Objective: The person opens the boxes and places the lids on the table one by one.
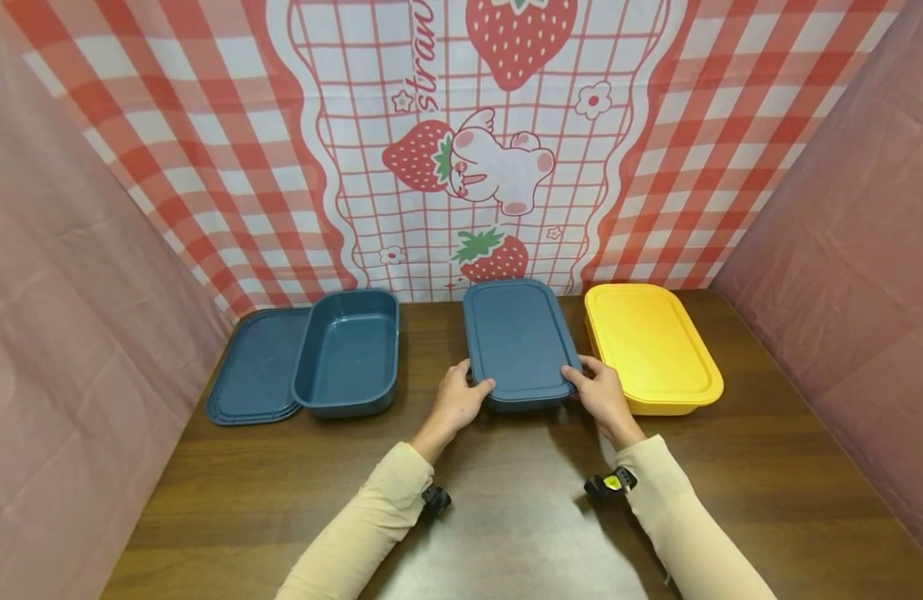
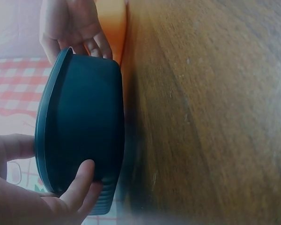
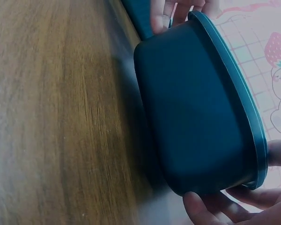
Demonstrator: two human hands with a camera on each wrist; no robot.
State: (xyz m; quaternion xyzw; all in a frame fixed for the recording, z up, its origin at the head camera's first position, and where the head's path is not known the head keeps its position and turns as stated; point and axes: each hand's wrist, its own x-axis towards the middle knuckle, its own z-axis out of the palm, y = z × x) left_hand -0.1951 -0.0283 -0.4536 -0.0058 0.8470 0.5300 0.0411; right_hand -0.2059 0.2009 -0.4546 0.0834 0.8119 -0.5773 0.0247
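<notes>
A blue lidded food container (image 1: 519,342) is at the back middle of the table, between my two hands. My left hand (image 1: 458,398) grips its near left corner, thumb on the lid and fingers against the side wall. On the near right corner, my right hand (image 1: 602,395) holds it in a similar way. Both wrist views show the container's side wall (image 2: 84,117) and its lid rim (image 3: 239,103), with fingers around the corners. A dark shadow lies under the container; whether its base touches the table cannot be told.
To the left stands an uncovered blue container (image 1: 348,354), beside a flat blue lid (image 1: 254,367) that it partly overlaps. A yellow lidded container (image 1: 656,346) sits close to my right hand. Behind the wooden table (image 1: 506,517) hangs a checked strawberry cloth (image 1: 341,167).
</notes>
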